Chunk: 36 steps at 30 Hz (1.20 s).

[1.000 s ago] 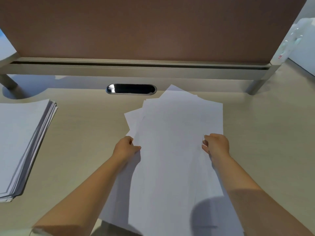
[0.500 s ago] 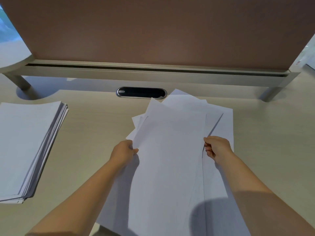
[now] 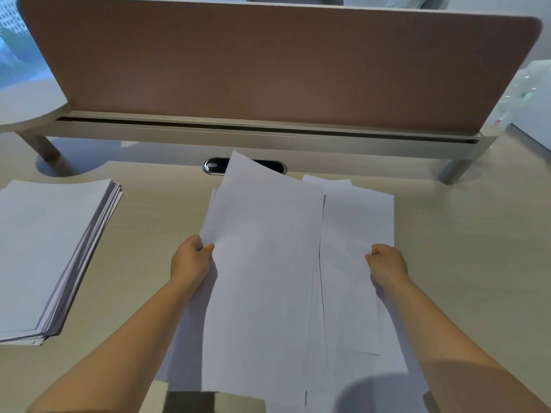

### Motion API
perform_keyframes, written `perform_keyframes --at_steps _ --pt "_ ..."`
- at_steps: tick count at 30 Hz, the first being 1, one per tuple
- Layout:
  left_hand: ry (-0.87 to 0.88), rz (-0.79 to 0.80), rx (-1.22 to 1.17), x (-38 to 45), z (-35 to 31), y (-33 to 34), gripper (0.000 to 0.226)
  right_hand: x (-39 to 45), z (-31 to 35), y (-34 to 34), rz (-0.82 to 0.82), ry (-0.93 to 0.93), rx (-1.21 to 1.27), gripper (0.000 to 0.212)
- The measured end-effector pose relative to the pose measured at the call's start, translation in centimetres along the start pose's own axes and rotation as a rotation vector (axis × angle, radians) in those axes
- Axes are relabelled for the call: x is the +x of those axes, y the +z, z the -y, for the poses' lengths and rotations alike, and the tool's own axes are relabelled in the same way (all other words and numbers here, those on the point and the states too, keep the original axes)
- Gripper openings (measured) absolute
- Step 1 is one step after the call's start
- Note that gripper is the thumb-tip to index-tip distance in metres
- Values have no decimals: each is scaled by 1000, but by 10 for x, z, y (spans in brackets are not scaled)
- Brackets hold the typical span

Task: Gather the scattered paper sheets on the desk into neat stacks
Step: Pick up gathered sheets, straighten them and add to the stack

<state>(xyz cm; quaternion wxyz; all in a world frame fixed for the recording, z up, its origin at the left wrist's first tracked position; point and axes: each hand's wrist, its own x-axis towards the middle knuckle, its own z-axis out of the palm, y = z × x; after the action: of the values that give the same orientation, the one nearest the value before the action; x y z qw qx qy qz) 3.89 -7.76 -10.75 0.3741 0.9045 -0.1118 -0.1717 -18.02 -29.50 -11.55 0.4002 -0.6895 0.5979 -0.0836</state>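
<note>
Several white loose sheets are bunched unevenly in front of me over the pale wooden desk. My left hand pinches their left edge. My right hand grips the right edge of the lower sheets, which stick out to the right from under the top sheet. The top sheet is raised at its far end and covers part of the cable slot. A thick, fairly even paper stack lies on the desk at the left, apart from both hands.
A brown divider panel on a metal rail closes off the back of the desk. A dark oval cable slot sits just behind the sheets. A clear plastic item stands at the far right. A rounded table shows at far left.
The top sheets have risen and swung left in my left hand. My right hand has shifted right along the lower sheets. The view has tilted up.
</note>
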Motion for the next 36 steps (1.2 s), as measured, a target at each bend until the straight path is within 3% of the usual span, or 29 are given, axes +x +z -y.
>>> perform_keyframes --at_steps 3,6,8,11,15,18,20,22,25,27,29,34,36 --pt "-68 83 48 -6 -6 13 37 -6 -6 -1 97 -34 -95 40" --pt "-94 117 195 -12 -10 26 20 -14 -14 -7 129 -30 -159 17" --pt "-111 95 252 -16 -11 32 33 -16 -19 -13 53 5 -242 44" --pt "-99 114 197 -23 -16 39 55 -19 -21 -15 16 8 -253 51" --pt "-54 246 89 -35 -31 52 64 -20 -15 -8 126 -31 -273 60" --pt "-56 342 -42 -44 -34 57 66 -19 -16 -5 213 -33 -115 56" --pt "-75 307 3 -48 -31 56 63 -19 -19 -6 202 -21 12 53" --pt "-122 206 124 -51 -29 52 59 -20 -24 -7 151 -16 16 40" --pt "-229 142 110 -62 -27 49 58 -26 -30 -5 157 12 -9 19" --pt "-282 158 53 -71 -27 50 61 -32 -32 1 206 37 111 22" --pt "-326 162 25 -77 -23 52 64 -36 -36 5 218 48 126 42" --pt "-339 142 -45 -83 -6 41 39 -47 -44 0 242 92 150 6" --pt "-278 153 -39 -91 -3 36 21 -51 -47 0 270 59 136 23"
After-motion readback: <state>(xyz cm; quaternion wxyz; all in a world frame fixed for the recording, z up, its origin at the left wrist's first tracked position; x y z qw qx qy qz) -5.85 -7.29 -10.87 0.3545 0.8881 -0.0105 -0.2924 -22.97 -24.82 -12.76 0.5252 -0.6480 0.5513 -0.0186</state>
